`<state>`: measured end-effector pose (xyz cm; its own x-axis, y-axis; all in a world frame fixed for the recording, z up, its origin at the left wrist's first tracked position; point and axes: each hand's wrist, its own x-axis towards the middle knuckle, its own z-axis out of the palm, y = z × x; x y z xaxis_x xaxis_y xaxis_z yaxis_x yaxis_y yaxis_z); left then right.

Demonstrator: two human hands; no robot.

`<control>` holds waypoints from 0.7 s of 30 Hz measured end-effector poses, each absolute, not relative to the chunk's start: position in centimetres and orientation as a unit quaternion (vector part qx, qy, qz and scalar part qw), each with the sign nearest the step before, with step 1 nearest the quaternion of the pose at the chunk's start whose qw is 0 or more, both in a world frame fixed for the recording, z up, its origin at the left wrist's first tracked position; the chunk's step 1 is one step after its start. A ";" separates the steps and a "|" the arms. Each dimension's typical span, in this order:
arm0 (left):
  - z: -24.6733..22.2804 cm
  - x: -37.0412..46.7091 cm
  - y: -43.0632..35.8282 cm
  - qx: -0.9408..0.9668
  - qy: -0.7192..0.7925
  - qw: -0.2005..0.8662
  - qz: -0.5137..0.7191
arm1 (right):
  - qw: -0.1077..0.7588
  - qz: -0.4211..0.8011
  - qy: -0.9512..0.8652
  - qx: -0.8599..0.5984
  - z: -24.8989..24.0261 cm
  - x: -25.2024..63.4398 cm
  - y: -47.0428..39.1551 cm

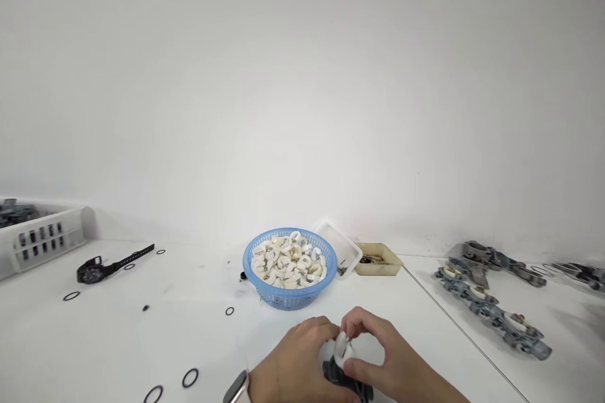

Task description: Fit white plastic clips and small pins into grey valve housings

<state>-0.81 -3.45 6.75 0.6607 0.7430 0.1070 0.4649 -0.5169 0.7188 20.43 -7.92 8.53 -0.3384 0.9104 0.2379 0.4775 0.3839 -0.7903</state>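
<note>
My left hand (299,359), with a wristwatch (236,386) on its wrist, closes around a dark grey piece (336,373) that looks like a watch with its strap; fingers hide much of it. Between thumb and finger, my right hand (375,349) pinches a white plastic ring (342,350) against the top of that dark piece. I cannot tell whether the ring is seated in it. Just beyond my hands stands a blue basket (288,300) heaped with similar white rings (288,259).
A white tray (352,249) leans behind the basket, beside a yellowish tray (388,269) with small parts. Grey camouflage watches (496,315) lie at the right. To the left are a black watch (92,272), several black rings (190,378) and a white crate (45,242).
</note>
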 end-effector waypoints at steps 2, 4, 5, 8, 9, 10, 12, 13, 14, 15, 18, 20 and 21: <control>7.0 -0.7 -3.6 0.837 0.367 0.342 0.220 | 0.360 0.314 -0.754 -0.451 7.8 20.5 -8.1; 7.1 -0.5 -3.8 0.834 0.372 0.338 0.228 | 0.375 0.308 -0.755 -0.440 7.1 20.7 -8.2; 7.2 -0.4 -3.8 0.835 0.375 0.332 0.228 | 0.384 0.305 -0.755 -0.436 6.8 20.8 -8.2; 7.4 -0.1 -4.0 0.840 0.383 0.315 0.219 | 0.402 0.307 -0.750 -0.426 5.8 21.1 -8.1; 7.5 -0.1 -4.0 0.843 0.383 0.312 0.212 | 0.406 0.315 -0.747 -0.422 5.5 21.1 -8.1; 7.6 -0.1 -4.0 0.845 0.383 0.309 0.206 | 0.411 0.326 -0.742 -0.418 5.2 21.2 -8.0; 7.7 -0.1 -4.1 0.848 0.383 0.307 0.199 | 0.419 0.348 -0.732 -0.410 4.8 21.3 -7.9; 7.7 -0.1 -4.1 0.848 0.385 0.306 0.197 | 0.422 0.357 -0.727 -0.407 4.6 21.3 -7.9; 7.6 -0.1 -4.2 0.847 0.387 0.306 0.199 | 0.424 0.365 -0.722 -0.408 4.5 21.2 -7.9; 7.5 -0.2 -4.2 0.845 0.389 0.305 0.203 | 0.423 0.371 -0.717 -0.411 4.5 21.2 -8.0; 7.0 -0.4 -4.1 0.842 0.390 0.308 0.210 | 0.412 0.375 -0.713 -0.425 4.8 21.0 -8.3; 6.7 -0.5 -4.0 0.841 0.389 0.314 0.207 | 0.411 0.352 -0.726 -0.424 5.2 21.2 -8.3; 6.5 -0.6 -4.0 0.841 0.390 0.315 0.204 | 0.417 0.332 -0.733 -0.422 5.4 21.4 -8.3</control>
<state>-0.60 -3.96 6.53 0.6128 0.7842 0.0973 0.5270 -0.4974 0.6891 21.41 -8.25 5.43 -0.2962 0.8958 0.3314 0.3417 0.4234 -0.8390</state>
